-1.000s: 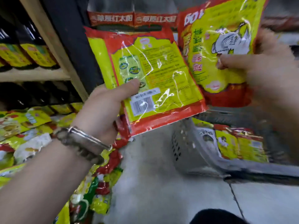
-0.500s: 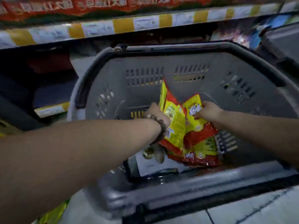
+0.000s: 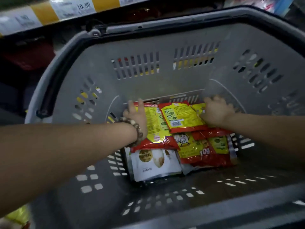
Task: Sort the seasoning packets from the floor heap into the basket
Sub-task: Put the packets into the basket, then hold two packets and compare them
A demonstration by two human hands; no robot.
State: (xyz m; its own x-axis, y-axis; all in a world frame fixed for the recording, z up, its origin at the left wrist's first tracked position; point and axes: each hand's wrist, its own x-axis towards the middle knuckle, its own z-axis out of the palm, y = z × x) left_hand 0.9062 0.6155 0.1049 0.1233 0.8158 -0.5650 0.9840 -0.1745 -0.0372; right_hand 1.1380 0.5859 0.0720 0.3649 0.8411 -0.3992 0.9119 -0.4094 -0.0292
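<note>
The left hand point(image 3: 136, 115), a bead bracelet point(image 3: 138, 133) at its wrist, lies with fingers straight on the far end of a yellow-and-red seasoning packet point(image 3: 156, 129). The right hand point(image 3: 216, 111) rests with fingers spread against the neighbouring packet point(image 3: 181, 116). Both packets lie flat on others inside the grey basket point(image 3: 165, 47), beside a white pouch point(image 3: 153, 164).

Down they go: the barcode-side packet point(image 3: 179, 116), held in the air a second ago and on edge half a second back, now lies flat in the basket point(image 3: 165, 83). The left hand point(image 3: 137, 116) has let go, fingers straight on a neighbouring packet point(image 3: 156, 129). The right hand point(image 3: 216, 111) has pressed the chicken-print packet point(image 3: 198, 109) down, fingers spread.
</note>
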